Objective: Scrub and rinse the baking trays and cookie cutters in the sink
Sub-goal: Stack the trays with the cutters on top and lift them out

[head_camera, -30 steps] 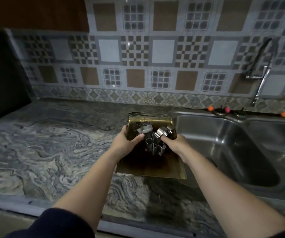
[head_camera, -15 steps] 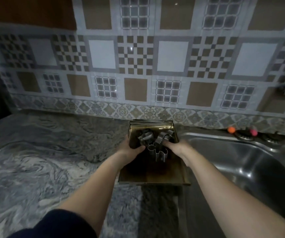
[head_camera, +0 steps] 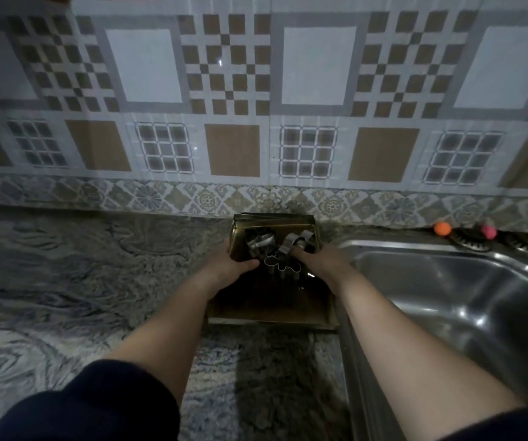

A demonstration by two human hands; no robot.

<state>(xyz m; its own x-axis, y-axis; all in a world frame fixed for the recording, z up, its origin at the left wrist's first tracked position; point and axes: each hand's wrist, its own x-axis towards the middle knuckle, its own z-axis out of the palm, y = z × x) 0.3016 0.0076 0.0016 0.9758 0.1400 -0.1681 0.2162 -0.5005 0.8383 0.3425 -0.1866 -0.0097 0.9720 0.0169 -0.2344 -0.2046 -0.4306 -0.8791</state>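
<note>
Now at frame centre my left hand (head_camera: 229, 268) grips the trays (head_camera: 275, 229) by their left edge, thumb on top; my right hand (head_camera: 316, 261) pinches the cutters (head_camera: 277, 249) piled inside, on the counter (head_camera: 81, 281) beside the sink (head_camera: 447, 297).

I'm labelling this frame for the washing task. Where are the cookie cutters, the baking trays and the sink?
cookie cutters (head_camera: 283, 269): head view, on the flower-shaped cutter's rim.
baking trays (head_camera: 275, 225): head view, on the top tray's far wall.
sink (head_camera: 447, 281): head view, on the basin's bare left wall.

Hands, trays (head_camera: 275, 222) unmoved; camera closer, leftward.
</note>
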